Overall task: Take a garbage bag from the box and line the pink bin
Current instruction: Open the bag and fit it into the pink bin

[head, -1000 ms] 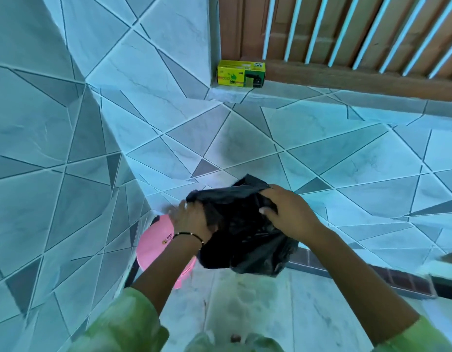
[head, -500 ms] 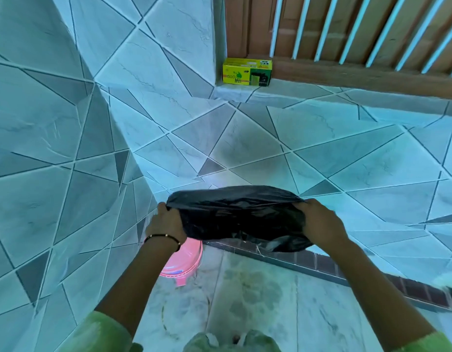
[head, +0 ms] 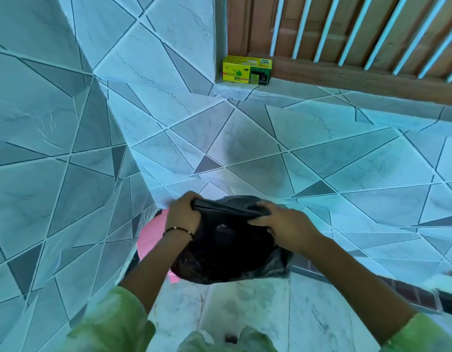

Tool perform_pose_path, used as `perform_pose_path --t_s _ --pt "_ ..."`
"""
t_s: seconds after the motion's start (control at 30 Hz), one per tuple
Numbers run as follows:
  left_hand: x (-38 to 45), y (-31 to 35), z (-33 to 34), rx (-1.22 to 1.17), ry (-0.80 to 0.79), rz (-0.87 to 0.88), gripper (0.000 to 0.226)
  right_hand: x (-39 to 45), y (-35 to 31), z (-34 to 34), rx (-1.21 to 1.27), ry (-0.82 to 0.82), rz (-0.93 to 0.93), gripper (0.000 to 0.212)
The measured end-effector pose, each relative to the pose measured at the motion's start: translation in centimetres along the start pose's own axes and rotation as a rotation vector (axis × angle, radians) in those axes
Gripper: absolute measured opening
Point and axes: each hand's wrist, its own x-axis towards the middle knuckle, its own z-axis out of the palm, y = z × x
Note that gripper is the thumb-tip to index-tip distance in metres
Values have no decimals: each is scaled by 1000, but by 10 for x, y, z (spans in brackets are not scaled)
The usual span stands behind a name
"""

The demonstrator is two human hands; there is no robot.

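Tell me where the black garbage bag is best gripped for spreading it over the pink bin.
Probably by the mouth's rim, at opposite ends from above, as the left hand and right hand do on the garbage bag. The body hangs slack below over the pink bin, so only the rim controls the opening.

The black garbage bag [head: 227, 247] and the left forearm hide most of the pink bin [head: 152, 233] (only its left rim shows); small print on the garbage bag box [head: 246, 70] is unreadable.

We count one black garbage bag [head: 227, 245], one pink bin [head: 151, 237], one yellow-green bag box [head: 246, 69], two hands, one bracelet [head: 179, 229].
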Motion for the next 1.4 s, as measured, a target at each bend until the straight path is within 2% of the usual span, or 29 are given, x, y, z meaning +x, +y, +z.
perform_pose_path --t_s 0.1,0.2,0.3,0.4,0.53,0.57,0.63,0.7,0.73,0.8,0.87,0.93,0.97,1.03,1.1,1.2,1.33,1.4 --pt "15 -4 -22 52 50 22 42 -8 26 3 -187 -74 212 37" --pt "23 -14 -39 94 119 30 44 -13 48 11 -201 -5 418 24" --pt "19 -28 -46 149 121 26 44 -12 54 16 -97 100 464 17" --pt "12 -39 -46 191 108 1 43 -4 48 18 -3 287 459 7" --pt "4 -52 -49 244 155 -52 32 10 51 11 458 465 573 9" --pt "0 -54 -50 236 167 -7 28 12 51 10 552 488 589 14" --pt "-6 -63 -50 261 131 255 16 16 50 9 670 521 558 28" --pt "-11 -68 -48 417 -12 483 11 19 48 10 615 454 489 29" --pt "-12 -68 -49 477 -98 510 14 21 49 12 500 392 442 25" --pt "-8 -75 -51 592 -196 396 20 19 49 11 248 216 351 25" --pt "0 -84 -53 694 -178 210 31 16 48 10 70 44 281 41" --pt "3 -87 -55 585 -113 29 38 15 42 11 -48 -62 239 50" --pt "2 -83 -54 445 -66 -59 39 15 38 13 -64 -76 227 49" --pt "-3 -70 -47 182 30 -142 38 19 26 20 12 -44 212 45" --pt "-11 -58 -39 44 64 -137 38 25 8 27 151 27 194 44" --pt "-20 -60 -31 79 18 -97 48 39 -14 34 229 119 183 34" --pt "-20 -81 -44 133 27 -121 41 59 -19 34 296 178 251 23" --pt "-13 -90 -57 138 35 -115 39 72 -20 26 407 234 296 19"
